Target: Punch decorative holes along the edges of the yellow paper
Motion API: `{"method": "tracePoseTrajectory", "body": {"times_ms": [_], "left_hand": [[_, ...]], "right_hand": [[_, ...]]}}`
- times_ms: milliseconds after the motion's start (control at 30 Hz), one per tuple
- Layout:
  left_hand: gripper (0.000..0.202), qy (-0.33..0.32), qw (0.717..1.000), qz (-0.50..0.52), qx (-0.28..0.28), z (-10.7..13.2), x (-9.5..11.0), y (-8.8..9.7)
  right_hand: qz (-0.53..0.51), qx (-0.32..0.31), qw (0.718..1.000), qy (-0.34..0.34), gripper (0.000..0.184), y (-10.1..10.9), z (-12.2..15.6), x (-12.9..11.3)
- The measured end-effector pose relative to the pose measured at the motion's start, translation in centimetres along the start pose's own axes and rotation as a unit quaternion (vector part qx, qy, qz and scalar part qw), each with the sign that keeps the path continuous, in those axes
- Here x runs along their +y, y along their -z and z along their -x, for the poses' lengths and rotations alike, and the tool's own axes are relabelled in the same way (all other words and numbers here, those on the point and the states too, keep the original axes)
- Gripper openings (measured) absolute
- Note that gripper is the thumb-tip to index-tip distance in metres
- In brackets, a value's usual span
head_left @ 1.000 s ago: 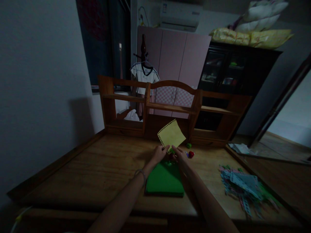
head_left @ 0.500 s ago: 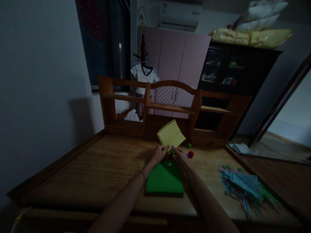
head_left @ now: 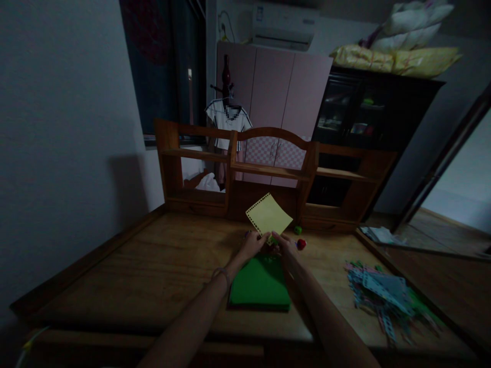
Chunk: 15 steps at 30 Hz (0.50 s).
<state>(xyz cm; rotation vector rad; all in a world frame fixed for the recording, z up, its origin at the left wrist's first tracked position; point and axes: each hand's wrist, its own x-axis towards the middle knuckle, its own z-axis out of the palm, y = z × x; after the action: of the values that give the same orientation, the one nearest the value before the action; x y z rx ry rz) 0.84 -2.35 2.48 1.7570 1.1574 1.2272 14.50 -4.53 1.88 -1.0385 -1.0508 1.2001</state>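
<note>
A wooden desk (head_left: 169,260) spans the lower part of the view, its surface lit dimly. A wooden shelf unit (head_left: 268,170) with an arched middle section stands along the desk's far edge. Behind it stands a pink wardrobe (head_left: 272,87), with an air conditioner (head_left: 286,23) mounted above.

A loose pile of punched strips and sheets (head_left: 387,291), mostly pale blue with some pink and green, lies near the desk's right edge. A flat green pad (head_left: 260,286) lies on the desk before the person, between the two forearms.

A yellow sheet (head_left: 269,215), punched with holes along its two left-hand edges, is held up at an angle beyond the pad's far end. The left hand (head_left: 251,245) and right hand (head_left: 287,249) meet at its near corner, each with fingertips pinched narrow on the paper. A little green shows at the fingertips; its nature cannot be determined.

A thin bracelet (head_left: 227,277) circles the left wrist. A red item (head_left: 302,244) lies just beside the right hand, and a small green round item (head_left: 297,230) lies farther back, near the shelf unit.
</note>
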Motion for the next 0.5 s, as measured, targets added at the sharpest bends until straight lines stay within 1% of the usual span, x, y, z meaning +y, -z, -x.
{"method": "tracePoseTrajectory", "body": {"times_ms": [167, 300, 400, 500], "left_hand": [[0.043, 0.011, 1.0, 0.006, -0.001, 0.1, 0.4, 0.2], [0.044, 0.011, 1.0, -0.001, 0.004, 0.1, 0.1, 0.2], [0.045, 0.011, 1.0, -0.012, 0.005, -0.1, -0.3, 0.0], [0.045, 0.008, 0.999, -0.02, 0.023, -0.3, -0.8, -0.1]], "right_hand": [[-0.02, -0.014, 1.0, 0.006, 0.033, 0.1, 0.0, 0.1], [-0.023, -0.027, 0.999, 0.009, 0.032, 0.2, -0.1, 0.1], [-0.003, -0.017, 1.0, 0.008, 0.034, 0.2, -0.2, 0.2], [0.037, -0.024, 0.999, 0.015, 0.038, 0.3, -0.4, 0.3]]}}
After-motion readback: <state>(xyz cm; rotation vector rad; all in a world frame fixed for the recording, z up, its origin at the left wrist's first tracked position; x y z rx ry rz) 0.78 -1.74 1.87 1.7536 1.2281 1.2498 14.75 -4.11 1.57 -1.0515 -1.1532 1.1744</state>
